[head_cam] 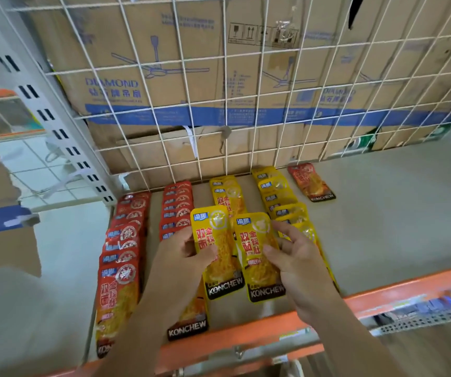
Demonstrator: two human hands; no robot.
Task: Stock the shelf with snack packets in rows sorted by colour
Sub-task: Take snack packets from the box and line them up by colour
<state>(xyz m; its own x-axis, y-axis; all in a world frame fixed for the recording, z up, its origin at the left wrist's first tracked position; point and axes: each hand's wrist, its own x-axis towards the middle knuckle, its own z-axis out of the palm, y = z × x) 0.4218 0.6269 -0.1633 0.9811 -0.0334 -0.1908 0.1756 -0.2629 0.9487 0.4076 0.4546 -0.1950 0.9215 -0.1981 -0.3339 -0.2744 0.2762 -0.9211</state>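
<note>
We pinch one yellow packet (213,229) in the left hand (180,254) and a second packet (251,240) in the right hand (297,257), both just behind the orange lip (409,289), over the yellow rows (276,191); released skewed, they could slide onto the red rows (178,202) or off that lip.

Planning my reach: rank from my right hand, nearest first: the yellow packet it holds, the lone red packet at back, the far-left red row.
1. Yellow foil snack packet, in the right hand.
2. Lone red foil packet, back right.
3. Far-left row of red packets, shelf's left.
</note>
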